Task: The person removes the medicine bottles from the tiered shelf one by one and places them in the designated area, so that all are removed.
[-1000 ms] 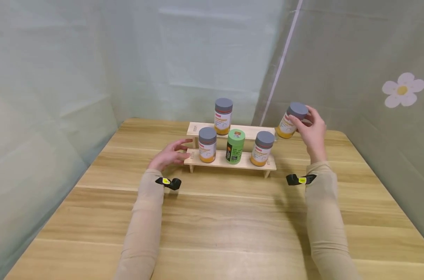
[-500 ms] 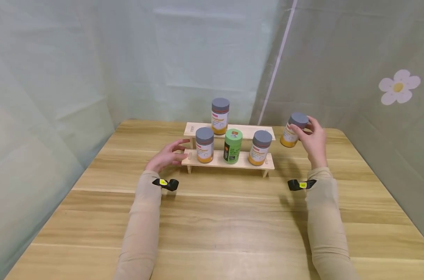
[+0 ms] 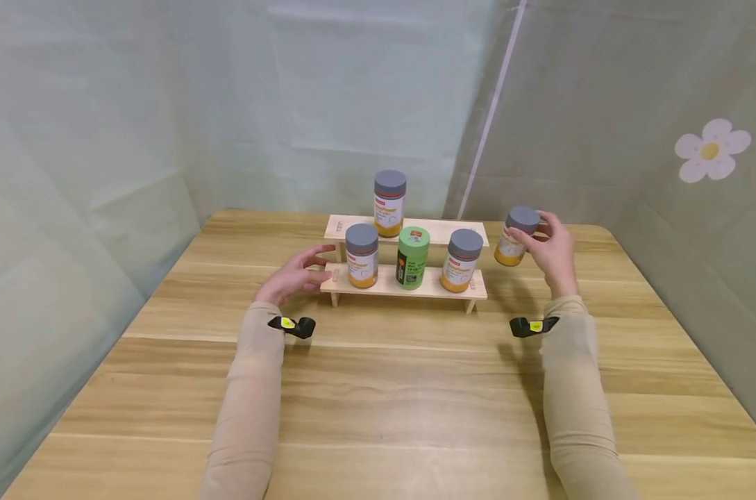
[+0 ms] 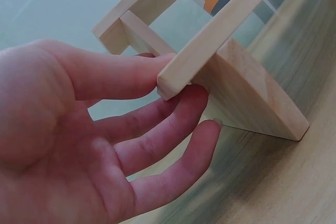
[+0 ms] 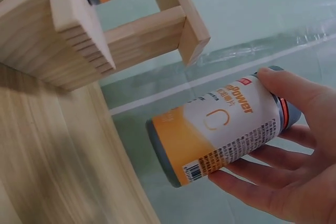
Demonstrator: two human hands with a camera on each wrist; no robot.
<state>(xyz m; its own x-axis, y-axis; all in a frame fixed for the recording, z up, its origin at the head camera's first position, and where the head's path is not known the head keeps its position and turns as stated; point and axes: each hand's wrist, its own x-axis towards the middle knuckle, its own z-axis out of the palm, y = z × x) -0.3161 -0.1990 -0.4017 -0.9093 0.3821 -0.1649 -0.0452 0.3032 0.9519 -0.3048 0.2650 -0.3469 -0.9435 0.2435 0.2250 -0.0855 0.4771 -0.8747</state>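
Observation:
My right hand (image 3: pixel 554 253) grips a grey-lidded supplement bottle (image 5: pixel 226 124), thumb on one side and fingers on the other. The bottle hangs tilted off the right end of a two-tier wooden shelf (image 3: pixel 409 283). At the shelf's left end, my left hand (image 4: pixel 105 124) pinches the lower board, thumb above and fingers curled beneath. On the lower tier stand a grey-lidded bottle (image 3: pixel 362 257), a green bottle (image 3: pixel 412 258) in the middle and another grey-lidded bottle (image 3: pixel 462 261) at the right. One more grey-lidded bottle (image 3: pixel 390 203) stands upright on the upper tier, left of its middle.
The shelf stands toward the back of a wood-grain table (image 3: pixel 378 389). Pale cloth (image 3: pixel 328 90) hangs behind and at the sides, with white flowers (image 3: pixel 712 151) on the right part. A black wrist camera (image 3: pixel 293 326) sits on each sleeve.
My right hand has lowered the bottle beside the shelf's right end and brought it slightly left in the last half second. My left hand stays at the shelf's left end.

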